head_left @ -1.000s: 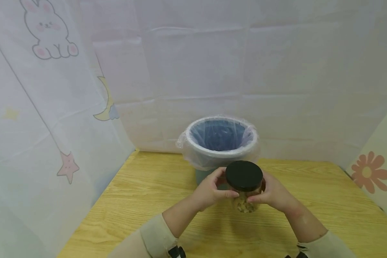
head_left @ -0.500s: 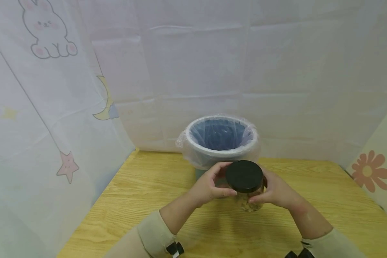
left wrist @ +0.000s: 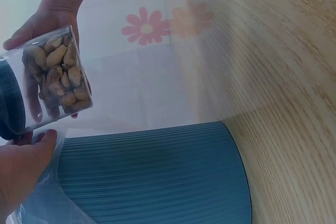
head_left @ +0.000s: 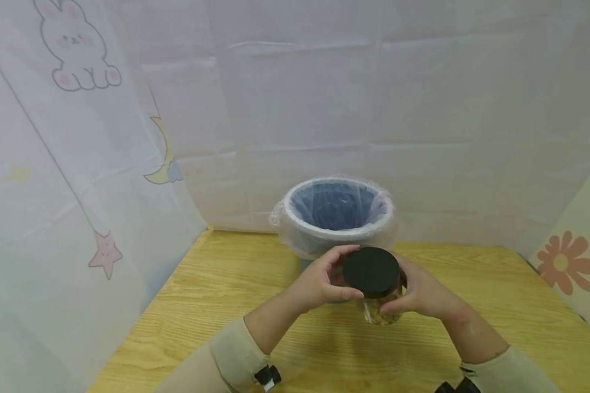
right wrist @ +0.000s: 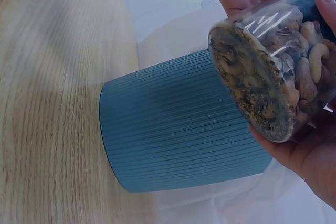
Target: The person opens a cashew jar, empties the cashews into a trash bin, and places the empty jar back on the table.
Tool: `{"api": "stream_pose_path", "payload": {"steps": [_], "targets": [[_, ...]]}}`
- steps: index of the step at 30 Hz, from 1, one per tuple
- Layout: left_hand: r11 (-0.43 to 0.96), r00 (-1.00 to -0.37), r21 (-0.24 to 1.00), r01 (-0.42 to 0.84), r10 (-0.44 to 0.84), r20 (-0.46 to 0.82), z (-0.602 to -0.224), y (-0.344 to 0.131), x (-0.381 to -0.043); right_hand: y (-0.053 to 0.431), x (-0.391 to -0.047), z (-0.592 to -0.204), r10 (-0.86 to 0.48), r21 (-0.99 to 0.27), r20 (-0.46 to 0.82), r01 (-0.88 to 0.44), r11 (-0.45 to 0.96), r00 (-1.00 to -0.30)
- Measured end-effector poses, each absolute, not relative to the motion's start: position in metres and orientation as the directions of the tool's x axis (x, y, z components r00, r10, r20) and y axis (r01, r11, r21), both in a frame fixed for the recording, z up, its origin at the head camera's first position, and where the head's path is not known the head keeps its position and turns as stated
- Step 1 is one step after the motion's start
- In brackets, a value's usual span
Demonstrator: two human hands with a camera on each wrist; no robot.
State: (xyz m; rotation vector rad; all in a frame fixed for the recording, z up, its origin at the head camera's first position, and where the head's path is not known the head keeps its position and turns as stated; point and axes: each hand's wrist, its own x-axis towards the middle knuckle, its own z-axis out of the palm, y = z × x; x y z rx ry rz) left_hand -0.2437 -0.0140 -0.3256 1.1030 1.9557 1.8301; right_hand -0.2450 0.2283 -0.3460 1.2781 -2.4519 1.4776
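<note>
Held up above the table is a clear jar (right wrist: 302,72) with a black lid (head_left: 371,271). Pale brown, curved nuts (left wrist: 55,72) that look like cashews fill it, with dark crumbs against its base in the right wrist view. My right hand (head_left: 425,292) grips the jar's body from the right, thumb across the front. From the left, my left hand (head_left: 319,281) curls its thumb and fingers round the lid's edge. The left hand's fingertips behind the lid are partly hidden in the head view.
A blue-green ribbed bin (right wrist: 173,124) stands on the wooden table (head_left: 226,305) just behind the jar. A clear plastic bag (head_left: 295,234) lines it and hangs over its white rim. Printed cloth sheets (head_left: 300,98) wall in the table's back and sides.
The jar stays in both hands at nearly the same spot, its lid leaning a little more toward me. My left hand has shifted its hold at the lid; my right forearm has moved slightly right.
</note>
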Motion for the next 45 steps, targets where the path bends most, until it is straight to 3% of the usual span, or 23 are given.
{"api": "stream_pose_path", "payload": {"steps": [14,32,45], "targets": [[-0.209,-0.523,0.844,0.494,0.703,0.481,-0.329,-0.013,-0.25,0.226,-0.248,-0.342,-0.682,-0.717,0.401,-0.673,0.182,-0.612],[-0.209,-0.469,0.809,0.55,0.723,0.506,-0.356,-0.008,-0.274,0.224,-0.254,-0.346,-0.736,-0.728,0.421,-0.681,0.074,-0.53],[-0.169,-0.481,0.807,0.565,0.727,0.489,-0.335,-0.011,-0.253,0.228,-0.255,-0.353,-0.743,-0.76,0.39,-0.646,0.074,-0.544]]}}
